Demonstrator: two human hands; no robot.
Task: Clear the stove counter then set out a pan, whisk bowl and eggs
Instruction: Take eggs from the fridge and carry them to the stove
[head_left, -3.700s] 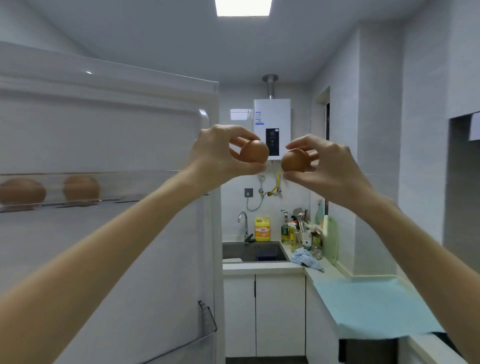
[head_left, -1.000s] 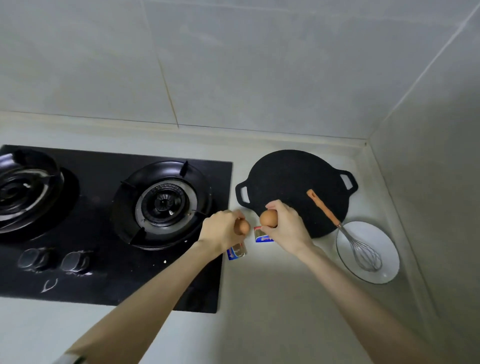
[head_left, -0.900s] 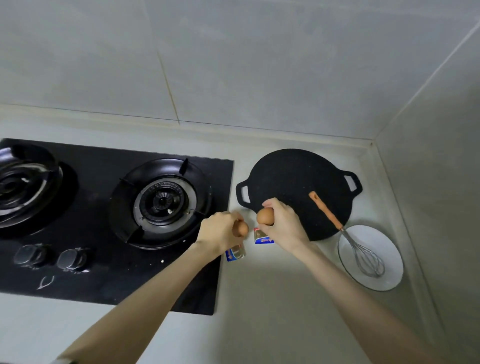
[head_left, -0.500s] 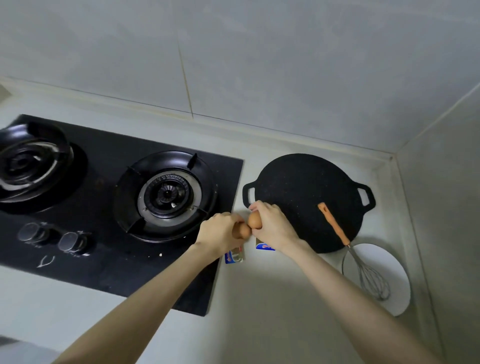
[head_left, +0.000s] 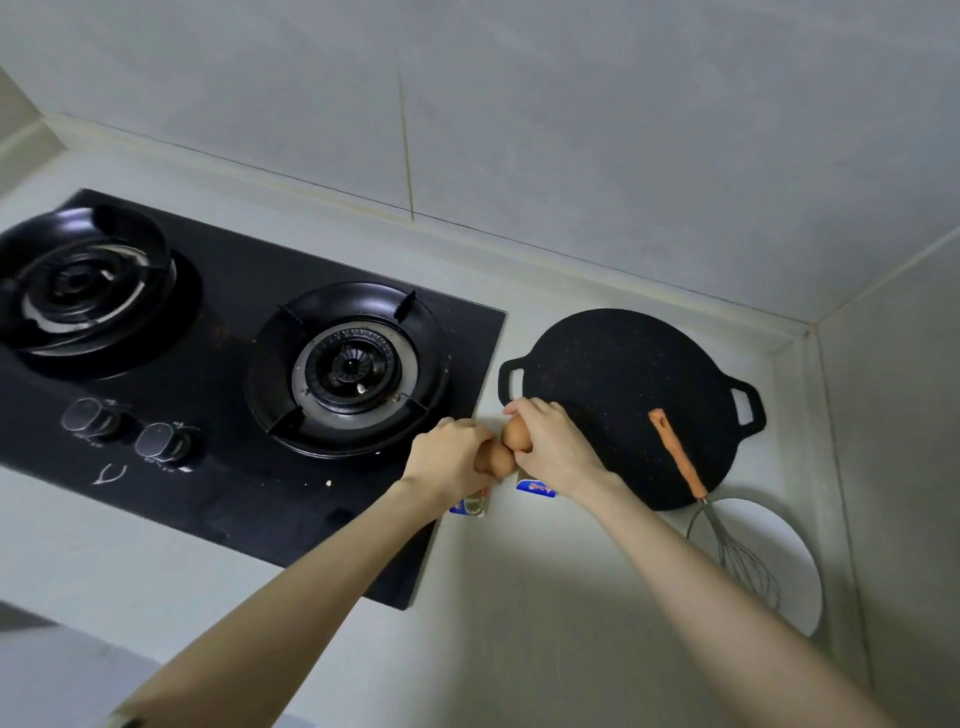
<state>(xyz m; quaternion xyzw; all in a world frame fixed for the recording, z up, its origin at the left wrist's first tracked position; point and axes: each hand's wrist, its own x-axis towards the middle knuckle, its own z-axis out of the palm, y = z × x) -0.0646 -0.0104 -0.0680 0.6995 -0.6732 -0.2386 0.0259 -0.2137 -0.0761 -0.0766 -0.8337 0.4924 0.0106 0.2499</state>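
Between the stove and the pan, over pale worktop: left hand curled round a brown egg, right hand pinching a second egg in its fingertips, the two eggs touching just above the surface. Underneath, partly hidden by the hands, two small blue-and-red packets, print too small to read. Left of them, black glass stove sunk into the worktop, with two burners, two knobs near the front edge and faint white markings beside them, not legible. Right of the hands, flat black pan with two loop handles, lying on the worktop close to the corner. Nearer, beside the right wall, white whisk bowl, a wire whisk resting in it, its orange handle leaning across the pan's rim. Behind and to the right, large pale grey wall tiles meeting in a corner, a light strip sealing the joint with the worktop.
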